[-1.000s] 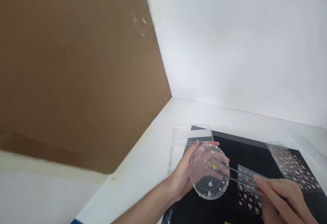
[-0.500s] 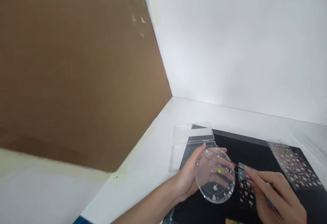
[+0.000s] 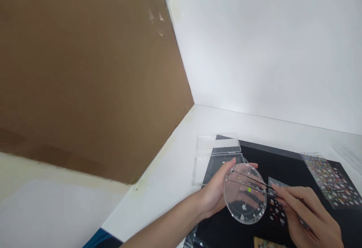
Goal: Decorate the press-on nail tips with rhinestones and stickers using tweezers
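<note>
While a clear round disc (image 3: 245, 199) is held up above the bench (image 3: 181, 165), its left rim is gripped by the left hand (image 3: 216, 193) — thumb hooked over the top edge, fingers curled behind and seen through the plastic. The disc is tilted toward the camera over the near left part of a black mat (image 3: 283, 165). Its edge is dotted with tiny gems. A green speck (image 3: 249, 190) is seen near its centre and a small white shape (image 3: 242, 216) lower down.

A pair of thin tweezers (image 3: 251, 179) is pinched between the thumb and fingertips of the right hand (image 3: 307, 216), which is placed just right of the disc. The two prongs are laid across the disc's face, slightly apart from each other, with the tips pointed toward its upper left rim. Whether the plastic is touched by them cannot be told.

Beneath the right hand a small sticker sheet (image 3: 275, 211) is spread on the mat, and a larger sticker sheet (image 3: 330, 180) is laid well apart at the mat's right edge. Behind the disc an open clear case (image 3: 217, 150) is set partly on the mat, partly on the white bench. A brown cardboard panel (image 3: 85, 70) is stood along the left side — it is joined at the far corner by a white wall (image 3: 268, 44).
</note>
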`<state>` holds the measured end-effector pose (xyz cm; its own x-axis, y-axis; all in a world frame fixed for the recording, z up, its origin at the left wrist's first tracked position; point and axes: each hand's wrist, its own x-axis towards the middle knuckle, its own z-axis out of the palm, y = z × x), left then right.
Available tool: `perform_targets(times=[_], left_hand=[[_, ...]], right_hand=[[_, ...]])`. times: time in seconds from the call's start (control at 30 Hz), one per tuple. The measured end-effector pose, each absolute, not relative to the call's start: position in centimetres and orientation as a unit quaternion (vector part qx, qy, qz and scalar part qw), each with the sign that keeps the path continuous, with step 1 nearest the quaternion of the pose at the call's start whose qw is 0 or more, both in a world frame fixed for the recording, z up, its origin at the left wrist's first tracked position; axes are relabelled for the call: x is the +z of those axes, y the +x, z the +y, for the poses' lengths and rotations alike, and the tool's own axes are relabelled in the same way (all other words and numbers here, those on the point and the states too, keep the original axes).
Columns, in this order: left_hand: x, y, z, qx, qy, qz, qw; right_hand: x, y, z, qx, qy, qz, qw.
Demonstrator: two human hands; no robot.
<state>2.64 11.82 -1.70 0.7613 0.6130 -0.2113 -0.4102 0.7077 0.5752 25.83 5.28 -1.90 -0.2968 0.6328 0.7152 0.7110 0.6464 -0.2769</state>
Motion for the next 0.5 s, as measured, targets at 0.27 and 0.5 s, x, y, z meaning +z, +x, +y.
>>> perform_targets(times=[0.27, 0.5], left_hand=[[-1.49, 2.73, 11.94, 0.298, 0.256, 0.201, 0.898], [-1.1, 2.47, 12.17, 0.346, 0.244, 0.211, 0.881]], right_hand=[[-2.02, 25.79, 5.29, -0.035, -0.42, -0.796, 0.435], [-1.5, 25.53, 5.25, -0.032, -0.45, -0.779, 0.435]])
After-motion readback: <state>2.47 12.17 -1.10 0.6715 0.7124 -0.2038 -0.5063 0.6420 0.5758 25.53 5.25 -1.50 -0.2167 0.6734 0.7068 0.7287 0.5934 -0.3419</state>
